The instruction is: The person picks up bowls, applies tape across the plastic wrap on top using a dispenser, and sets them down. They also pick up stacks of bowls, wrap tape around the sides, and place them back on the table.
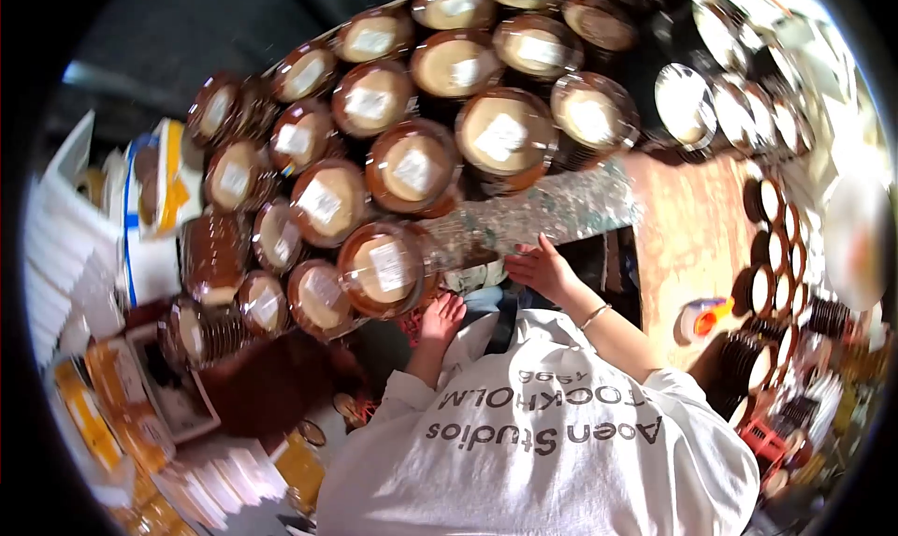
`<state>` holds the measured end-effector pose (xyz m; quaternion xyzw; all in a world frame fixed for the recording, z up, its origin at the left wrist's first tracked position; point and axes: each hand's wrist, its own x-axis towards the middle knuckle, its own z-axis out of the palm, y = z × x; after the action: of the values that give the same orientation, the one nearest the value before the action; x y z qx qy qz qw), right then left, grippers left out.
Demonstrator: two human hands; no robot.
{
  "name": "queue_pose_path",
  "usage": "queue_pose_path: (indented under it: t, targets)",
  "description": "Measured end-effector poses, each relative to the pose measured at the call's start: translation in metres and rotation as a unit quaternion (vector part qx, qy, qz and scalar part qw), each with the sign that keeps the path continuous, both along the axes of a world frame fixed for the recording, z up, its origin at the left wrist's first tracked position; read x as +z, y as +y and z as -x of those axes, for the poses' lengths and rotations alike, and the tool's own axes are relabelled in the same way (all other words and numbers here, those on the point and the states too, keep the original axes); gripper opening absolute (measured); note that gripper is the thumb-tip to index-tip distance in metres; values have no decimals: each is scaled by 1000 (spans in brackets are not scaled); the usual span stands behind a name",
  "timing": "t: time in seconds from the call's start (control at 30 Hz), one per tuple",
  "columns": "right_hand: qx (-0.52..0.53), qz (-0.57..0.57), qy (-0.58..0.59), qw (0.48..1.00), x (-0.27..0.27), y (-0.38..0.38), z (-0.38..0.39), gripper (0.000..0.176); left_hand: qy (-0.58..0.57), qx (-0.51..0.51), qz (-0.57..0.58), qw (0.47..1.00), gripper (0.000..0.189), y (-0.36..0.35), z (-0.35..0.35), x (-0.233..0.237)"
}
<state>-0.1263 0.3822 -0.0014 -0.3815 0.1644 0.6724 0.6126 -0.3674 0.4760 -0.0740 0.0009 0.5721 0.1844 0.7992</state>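
Observation:
My left hand (443, 317) is beside the nearest stack of brown-rimmed round items (386, 268), which has a white label on top. Its fingers are apart, with nothing visible in them. To the right, my right hand (543, 267), with a thin bracelet on the wrist, is held over the front edge of a strip covered in clear, crinkled plastic (561, 204). Its fingers are spread and it holds nothing. Further labelled stacks (505, 136) stand beyond both hands, wrapped in shiny film.
A bare wooden board (687, 227) lies to the right, with an orange and yellow round object (703, 322) on it. Dark round items (772, 251) line its far side. White and yellow boxes (178, 176) stand at the left; orange packages (122, 396) lie lower left.

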Motion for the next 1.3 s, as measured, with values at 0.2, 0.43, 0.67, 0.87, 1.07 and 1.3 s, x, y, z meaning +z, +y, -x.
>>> queue_pose_path:
  t: [0.2, 0.43, 0.67, 0.87, 1.07, 1.3]
  targets:
    - [-195, -5, 4, 981, -4, -118, -49, 49, -95, -272, -5, 957, 31, -16, -72, -1]
    - [-379, -19, -94, 921, 22, -229, -84, 47, -124, -508, -98, 847, 28, -91, -245, 58]
    - [-623, -8, -137, 770, 40, -331, -72, 47, -239, -701, -178, 648, 27, -219, -390, 87]
    - [-831, 24, -91, 549, 6, -407, -51, 51, -329, -801, -217, 450, 35, -366, -483, 97]
    - [-891, 96, -42, 441, -18, -460, -73, 61, -314, -869, -235, 302, 45, -454, -512, 107]
    - [-880, -177, -184, 399, -33, -503, -122, 48, -372, -861, -327, 117, 39, -537, -534, 4]
